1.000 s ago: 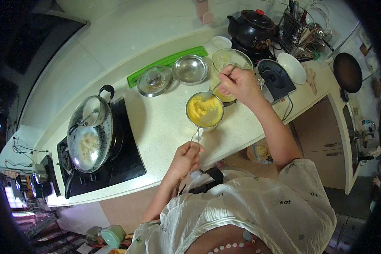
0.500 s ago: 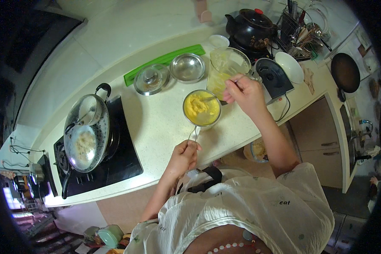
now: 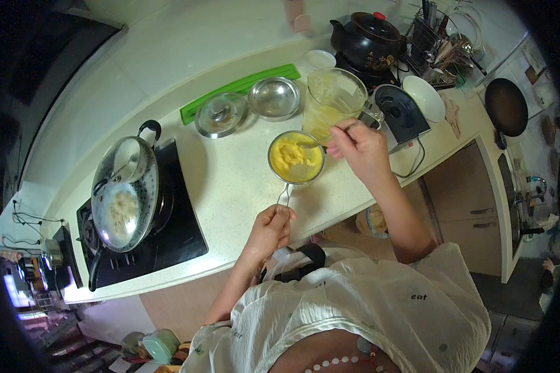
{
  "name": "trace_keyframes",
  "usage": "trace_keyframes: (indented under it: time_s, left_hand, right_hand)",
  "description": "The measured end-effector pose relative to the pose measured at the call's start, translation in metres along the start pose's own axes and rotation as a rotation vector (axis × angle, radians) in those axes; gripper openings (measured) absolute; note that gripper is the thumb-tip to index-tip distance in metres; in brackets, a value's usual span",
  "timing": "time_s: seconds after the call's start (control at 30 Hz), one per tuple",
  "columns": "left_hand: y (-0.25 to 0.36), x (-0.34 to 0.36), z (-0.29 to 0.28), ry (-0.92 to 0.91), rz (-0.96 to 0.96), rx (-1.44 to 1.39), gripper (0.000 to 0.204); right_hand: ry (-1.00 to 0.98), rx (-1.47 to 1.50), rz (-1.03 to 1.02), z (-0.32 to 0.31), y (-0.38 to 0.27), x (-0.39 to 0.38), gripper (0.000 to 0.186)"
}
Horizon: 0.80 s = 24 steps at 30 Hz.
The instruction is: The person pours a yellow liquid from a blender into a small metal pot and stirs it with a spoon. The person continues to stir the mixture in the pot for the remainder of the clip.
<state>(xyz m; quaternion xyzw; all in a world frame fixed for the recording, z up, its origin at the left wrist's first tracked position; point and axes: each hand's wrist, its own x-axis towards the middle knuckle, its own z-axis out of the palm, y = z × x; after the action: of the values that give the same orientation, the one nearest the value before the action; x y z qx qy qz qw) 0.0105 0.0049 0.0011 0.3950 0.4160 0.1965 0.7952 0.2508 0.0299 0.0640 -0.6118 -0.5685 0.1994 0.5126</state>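
My left hand [image 3: 269, 230] is closed around the wire handle of a round metal strainer [image 3: 299, 184]. Thick yellow pulp [image 3: 289, 153] lies heaped inside it. What is under the strainer is mostly hidden. From the right, my right hand [image 3: 363, 149] pinches a spoon [image 3: 310, 145], whose lower end is in the pulp near the far right side. Just behind the strainer and that hand stands a clear blender jug [image 3: 320, 117] with yellow residue on its walls. A steel bowl [image 3: 274, 99] and a glass lid [image 3: 220, 115] with a knob sit farther back.
On the left, a lidded wok [image 3: 126, 208] stands on the black stove [image 3: 183, 230]. A dark blender base [image 3: 401, 115], white bowl [image 3: 424, 99] and black kettle [image 3: 368, 43] are at the back right. A green strip [image 3: 239, 93] lies along the wall. The counter's front edge is near me.
My right hand has come slightly lower and toward me, and the spoon lies at a flatter angle in the pulp. My left hand keeps its grip on the strainer's handle.
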Motion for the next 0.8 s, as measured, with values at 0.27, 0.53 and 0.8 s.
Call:
trace_keyframes:
  time_s: [0.27,0.53,0.8]
  left_hand:
    - [-0.01,0.003,0.0,0.02,0.032,-0.04,0.027]
    - [-0.003,0.001,0.0,0.001,0.019,-0.011,0.026]
    - [-0.002,0.001,-0.001,-0.004,-0.005,-0.037,0.024]
  right_hand:
    - [-0.107,-0.469,-0.308,-0.002,-0.022,0.008,0.02]
    - [-0.144,-0.256,-0.114,-0.006,-0.016,0.02,0.018]
    - [-0.139,-0.017,0.138,-0.005,-0.019,-0.002,0.019]
